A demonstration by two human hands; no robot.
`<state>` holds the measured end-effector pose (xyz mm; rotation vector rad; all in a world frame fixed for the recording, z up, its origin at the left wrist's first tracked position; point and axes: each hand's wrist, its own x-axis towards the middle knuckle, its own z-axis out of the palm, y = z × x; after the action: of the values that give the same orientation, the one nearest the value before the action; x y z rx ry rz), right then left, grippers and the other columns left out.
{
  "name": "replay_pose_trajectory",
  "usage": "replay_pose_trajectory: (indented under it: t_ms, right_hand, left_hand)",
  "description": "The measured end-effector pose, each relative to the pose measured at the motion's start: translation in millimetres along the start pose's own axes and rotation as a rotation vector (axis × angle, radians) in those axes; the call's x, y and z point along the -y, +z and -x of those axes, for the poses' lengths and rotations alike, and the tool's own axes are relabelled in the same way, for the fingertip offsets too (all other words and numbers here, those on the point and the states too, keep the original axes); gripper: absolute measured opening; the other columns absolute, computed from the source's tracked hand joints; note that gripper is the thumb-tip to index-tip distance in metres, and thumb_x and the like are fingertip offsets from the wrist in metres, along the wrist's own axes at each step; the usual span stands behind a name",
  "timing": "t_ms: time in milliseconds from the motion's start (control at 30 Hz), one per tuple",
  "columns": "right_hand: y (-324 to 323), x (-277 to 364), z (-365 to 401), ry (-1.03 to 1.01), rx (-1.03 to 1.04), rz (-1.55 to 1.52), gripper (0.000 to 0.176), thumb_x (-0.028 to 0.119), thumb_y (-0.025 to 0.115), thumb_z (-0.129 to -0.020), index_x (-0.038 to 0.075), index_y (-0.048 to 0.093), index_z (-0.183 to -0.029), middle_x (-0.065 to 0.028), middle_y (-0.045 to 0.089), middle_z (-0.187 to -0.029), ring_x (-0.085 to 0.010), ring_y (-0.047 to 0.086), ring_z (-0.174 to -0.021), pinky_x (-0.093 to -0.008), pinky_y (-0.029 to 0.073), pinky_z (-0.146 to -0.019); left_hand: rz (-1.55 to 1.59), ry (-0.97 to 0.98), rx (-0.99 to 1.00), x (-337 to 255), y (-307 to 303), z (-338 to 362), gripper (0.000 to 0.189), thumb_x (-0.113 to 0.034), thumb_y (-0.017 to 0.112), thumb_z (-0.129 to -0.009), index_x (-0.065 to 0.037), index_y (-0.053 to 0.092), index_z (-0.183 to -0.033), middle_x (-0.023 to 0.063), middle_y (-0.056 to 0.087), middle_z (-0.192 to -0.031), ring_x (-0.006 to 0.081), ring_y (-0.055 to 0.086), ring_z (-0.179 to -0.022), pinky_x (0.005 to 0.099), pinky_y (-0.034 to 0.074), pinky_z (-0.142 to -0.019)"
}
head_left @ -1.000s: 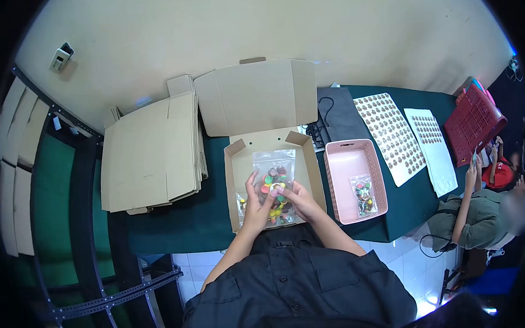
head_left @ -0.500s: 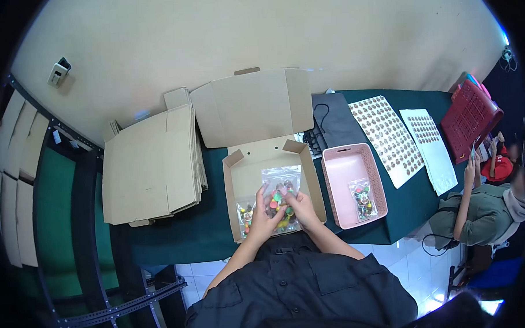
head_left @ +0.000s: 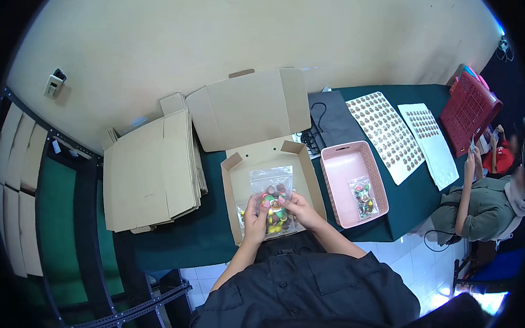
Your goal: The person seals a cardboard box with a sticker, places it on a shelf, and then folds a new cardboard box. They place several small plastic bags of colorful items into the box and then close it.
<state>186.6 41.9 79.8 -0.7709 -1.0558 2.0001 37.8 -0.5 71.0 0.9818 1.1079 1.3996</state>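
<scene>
A clear zip bag point(head_left: 271, 180) of colourful pieces is held over an open cardboard box point(head_left: 252, 160). My left hand point(head_left: 256, 221) grips the bag's left side, thumb on its front. On its right side, my right hand point(head_left: 300, 210) grips it the same way. A round label shows between the two thumbs. Another bag with yellow pieces lies in the box at the left, mostly hidden behind my left hand. To the right, a pink basket point(head_left: 342, 161) holds a similar filled bag point(head_left: 364, 198).
Folded cardboard boxes point(head_left: 144, 168) are stacked at the left. Behind the basket lie a black item point(head_left: 337, 118) and cables. Sticker sheets point(head_left: 387, 137) point(head_left: 426, 136) and a red basket point(head_left: 468, 113) are at the right, near a seated person point(head_left: 489, 208). A metal rack stands far left.
The bag has moved slightly left and turned more upright, its label now showing. My right hand has shifted from across its front to its right edge. The view has shifted slightly.
</scene>
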Motion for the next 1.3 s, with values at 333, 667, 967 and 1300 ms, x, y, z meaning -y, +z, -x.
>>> replay_pose_trajectory:
  t_ms: [333,667,967,1300]
  right_hand:
    - [9,-1,1,-0.077,-0.181,0.076,0.026,0.017,0.058,-0.086,-0.001,0.055,-0.103,-0.0054,0.061,-0.091,-0.0080,0.057,-0.076,-0.0223,0.046,-0.068]
    - [-1,-5,0,0.095,-0.223,-0.109,0.028,0.019,0.054,-0.089,-0.001,0.052,-0.108,-0.0049,0.058,-0.097,-0.0081,0.054,-0.086,-0.0230,0.045,-0.072]
    - [6,8,7,-0.053,-0.043,-0.067,0.028,0.022,0.054,-0.089,0.002,0.052,-0.107,-0.0037,0.059,-0.091,-0.0069,0.056,-0.076,-0.0215,0.046,-0.066]
    - [2,10,11,-0.050,-0.163,-0.038,0.025,0.019,0.059,-0.085,-0.003,0.057,-0.099,-0.0045,0.062,-0.084,-0.0075,0.057,-0.073,-0.0217,0.046,-0.064]
  left_hand:
    - [-0.151,0.077,0.068,-11,8,-1,0.042,-0.013,0.057,-0.084,-0.001,0.039,-0.120,0.0133,0.049,-0.117,0.0198,0.048,-0.109,0.0310,0.039,-0.091]
    - [-0.130,-0.005,0.004,-13,14,3,0.048,-0.010,0.063,-0.080,-0.002,0.039,-0.121,0.0134,0.053,-0.111,0.0186,0.052,-0.102,0.0296,0.041,-0.087]
    - [-0.092,0.071,-0.036,-23,15,7,0.035,-0.017,0.049,-0.090,-0.001,0.042,-0.120,0.0123,0.053,-0.111,0.0146,0.052,-0.099,0.0268,0.042,-0.084]
    - [-0.345,0.168,0.044,-26,23,10,0.043,-0.011,0.062,-0.081,-0.002,0.039,-0.116,0.0140,0.054,-0.110,0.0179,0.054,-0.097,0.0296,0.043,-0.085]
